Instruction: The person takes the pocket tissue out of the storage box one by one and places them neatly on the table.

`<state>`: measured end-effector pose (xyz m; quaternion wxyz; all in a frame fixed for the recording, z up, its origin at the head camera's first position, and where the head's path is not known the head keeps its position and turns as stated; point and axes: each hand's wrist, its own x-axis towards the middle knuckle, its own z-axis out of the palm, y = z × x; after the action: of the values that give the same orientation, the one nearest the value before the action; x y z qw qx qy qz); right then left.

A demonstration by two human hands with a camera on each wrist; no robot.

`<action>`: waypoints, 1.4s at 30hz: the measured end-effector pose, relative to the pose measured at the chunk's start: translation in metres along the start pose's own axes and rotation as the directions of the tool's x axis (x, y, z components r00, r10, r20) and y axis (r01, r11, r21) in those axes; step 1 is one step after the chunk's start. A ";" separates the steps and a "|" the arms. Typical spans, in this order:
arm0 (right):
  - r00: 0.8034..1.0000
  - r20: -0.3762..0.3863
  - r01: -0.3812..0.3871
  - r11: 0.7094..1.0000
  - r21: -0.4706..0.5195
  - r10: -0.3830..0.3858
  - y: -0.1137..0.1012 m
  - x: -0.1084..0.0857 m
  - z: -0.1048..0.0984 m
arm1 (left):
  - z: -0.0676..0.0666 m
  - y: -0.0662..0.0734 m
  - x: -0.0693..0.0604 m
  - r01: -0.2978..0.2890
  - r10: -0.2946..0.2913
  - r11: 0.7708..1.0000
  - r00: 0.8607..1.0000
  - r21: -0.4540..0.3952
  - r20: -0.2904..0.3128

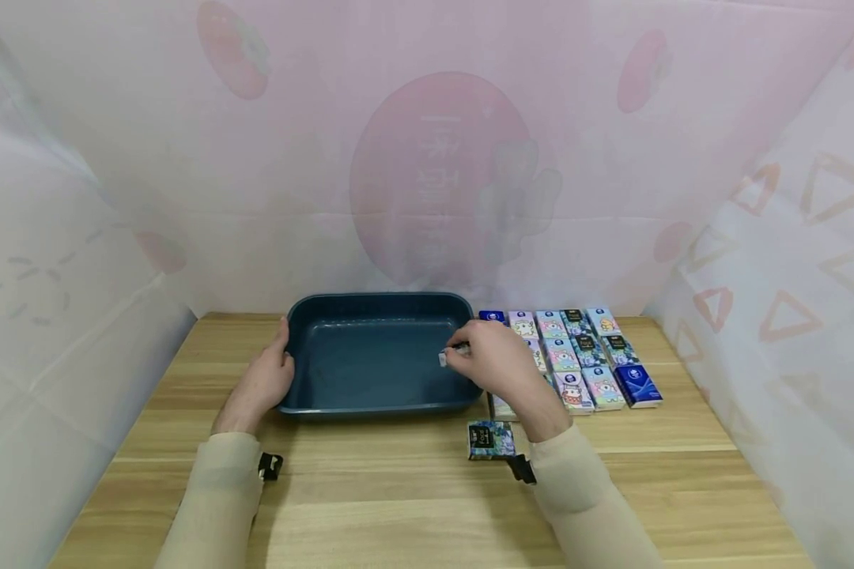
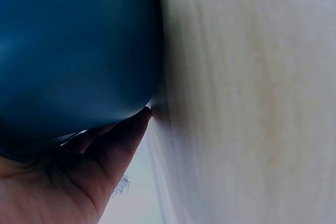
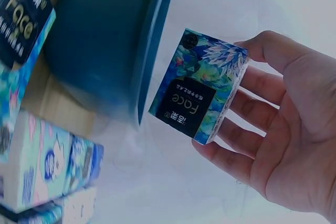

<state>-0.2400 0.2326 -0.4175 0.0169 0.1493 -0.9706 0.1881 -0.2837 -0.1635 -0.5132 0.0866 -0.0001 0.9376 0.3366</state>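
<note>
A dark teal plastic basin lies on the wooden table, nothing visible inside it. At its left side my left hand grips the rim; in the left wrist view, its fingers lie along the outer wall below the rim. Over the basin's right edge, my right hand pinches a small tissue pack with a blue-green floral print and a black "Face" label, between thumb and fingertips at one edge. In the head view that hand mostly hides the pack.
Rows of small tissue packs, pastel, blue and floral, lie right of the basin, some hidden by the right arm. One floral pack lies apart, nearer the front. Printed cloth walls enclose the table's back and sides.
</note>
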 end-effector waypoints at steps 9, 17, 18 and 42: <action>0.999 -0.031 -0.027 0.997 -0.070 0.025 0.017 -0.024 -0.013 | 0.000 0.001 -0.001 0.011 -0.011 1.000 1.000 0.003 -0.003; 0.997 -0.015 -0.072 0.992 -0.102 0.070 0.033 -0.045 -0.023 | 0.000 0.001 0.000 0.019 -0.019 1.000 1.000 0.004 -0.002; 0.997 -0.013 -0.075 0.992 -0.106 0.074 0.035 -0.047 -0.024 | 0.000 0.001 0.000 0.019 -0.019 1.000 1.000 0.005 -0.003; 0.978 0.085 -0.181 0.976 -0.122 0.192 0.078 -0.082 -0.001 | 0.002 0.002 -0.001 0.024 -0.025 0.999 1.000 -0.026 -0.009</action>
<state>-0.1852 0.3252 -0.4515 -0.0394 0.0650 -0.9892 0.1257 -0.2824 -0.1602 -0.5134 0.0864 -0.0143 0.9335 0.3477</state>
